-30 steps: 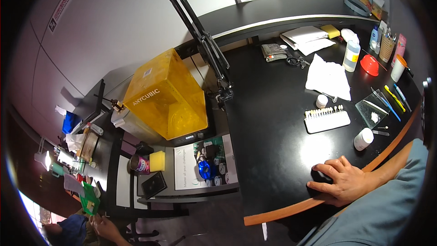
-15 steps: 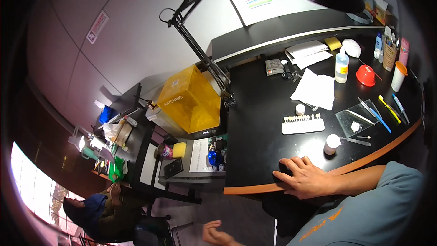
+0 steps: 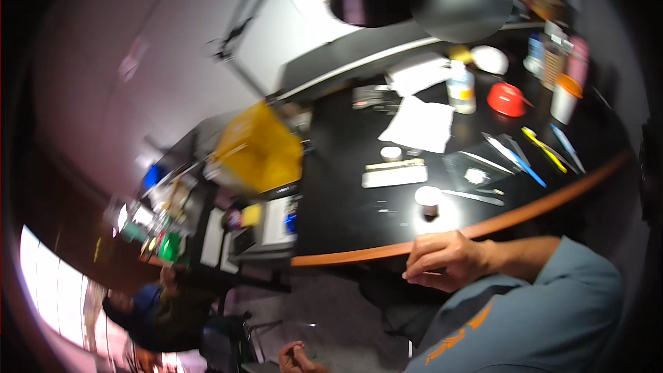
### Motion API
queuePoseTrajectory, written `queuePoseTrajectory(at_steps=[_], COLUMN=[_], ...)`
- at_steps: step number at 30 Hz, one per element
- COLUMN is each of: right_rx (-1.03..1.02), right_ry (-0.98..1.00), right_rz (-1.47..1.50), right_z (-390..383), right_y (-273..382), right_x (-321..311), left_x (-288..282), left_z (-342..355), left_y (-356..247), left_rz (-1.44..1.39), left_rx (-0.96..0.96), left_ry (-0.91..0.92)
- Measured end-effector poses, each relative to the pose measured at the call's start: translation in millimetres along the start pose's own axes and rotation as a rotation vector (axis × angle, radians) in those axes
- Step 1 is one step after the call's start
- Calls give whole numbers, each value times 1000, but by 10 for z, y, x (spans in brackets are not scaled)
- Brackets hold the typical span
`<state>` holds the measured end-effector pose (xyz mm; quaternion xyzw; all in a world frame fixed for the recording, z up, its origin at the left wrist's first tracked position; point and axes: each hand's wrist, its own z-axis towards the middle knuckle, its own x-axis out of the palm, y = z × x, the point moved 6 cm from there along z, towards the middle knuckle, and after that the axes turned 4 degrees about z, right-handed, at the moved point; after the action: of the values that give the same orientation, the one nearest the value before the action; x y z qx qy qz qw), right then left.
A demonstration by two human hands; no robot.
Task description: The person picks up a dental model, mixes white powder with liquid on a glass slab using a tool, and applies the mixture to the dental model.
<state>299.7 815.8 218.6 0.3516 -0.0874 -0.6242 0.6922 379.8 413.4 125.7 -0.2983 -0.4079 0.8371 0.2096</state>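
White-capped jar [image 3: 428, 200] stood on your black table [image 3: 338, 217] near its wooden front edge [image 3: 366, 255], grey wall [image 3: 200, 48] behind, long axis vertical, cap [image 3: 428, 194] up. Your right hand [image 3: 447, 260] was curled at that edge, your left hand [image 3: 297, 358] off the front-left corner [image 3: 297, 261]; I couldn't tell whether either gripped.

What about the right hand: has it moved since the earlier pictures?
Yes: judged against the orange-brown desk edge, the right hand has drawn back toward the teal shirt. It also sits farther right relative to the white jar.
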Motion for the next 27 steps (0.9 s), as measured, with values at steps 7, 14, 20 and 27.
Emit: queuePoseTrajectory(at_steps=[7, 14, 20, 27], right_rx=[-401, -530, -673, -703], right_ry=[-432, -524, -376, -354], right_rz=[-429, -938, -987, -987], right_z=[-372, -1033, -1013, -899], right_y=[1626, 2831, 3111, 2875], right_x=[-1354, -1647, -1727, -1908], left_x=[535, 1280, 1495, 1797], left_z=[27, 31, -133, -118], left_y=[-446, -1126, -1338, -1291], left_rz=[-272, -280, -317, -170], left_rx=[253, 366, 326, 293], left_ry=[28, 178, 243, 375])
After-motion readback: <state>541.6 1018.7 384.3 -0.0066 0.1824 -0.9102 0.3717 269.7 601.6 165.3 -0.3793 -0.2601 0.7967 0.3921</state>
